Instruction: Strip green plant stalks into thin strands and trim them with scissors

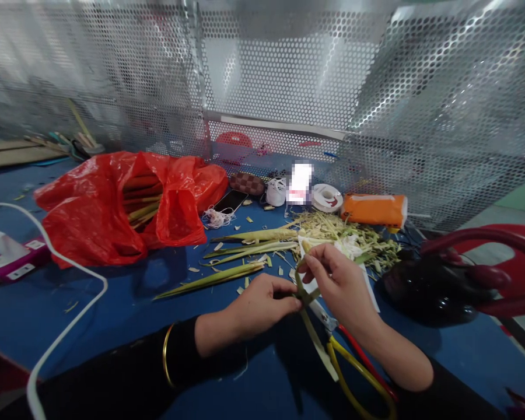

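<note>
My left hand (262, 300) pinches a green leaf strip (317, 344) between thumb and fingers, near a small folded or crossed part of it. Close beside it, my right hand (339, 280) has its fingers bent and closed on the upper end of the same strip. One pale tail of the strip hangs down toward me over the blue table. Scissors (352, 364) with red and yellow handles lie just under my right hand, the blades partly hidden. Left of the hands lie several green stalks (219, 280). Behind my right hand are leaf scraps (380, 242) and white paper (370, 283).
A red plastic bag (87, 198) with stalks inside stands at left, near a white cable (70, 309) and a purple tissue pack (15, 262). Along the perforated metal screen (280, 70) are a tape roll (326, 198) and an orange pack (374, 211). A glossy dark object (433, 297) sits at right.
</note>
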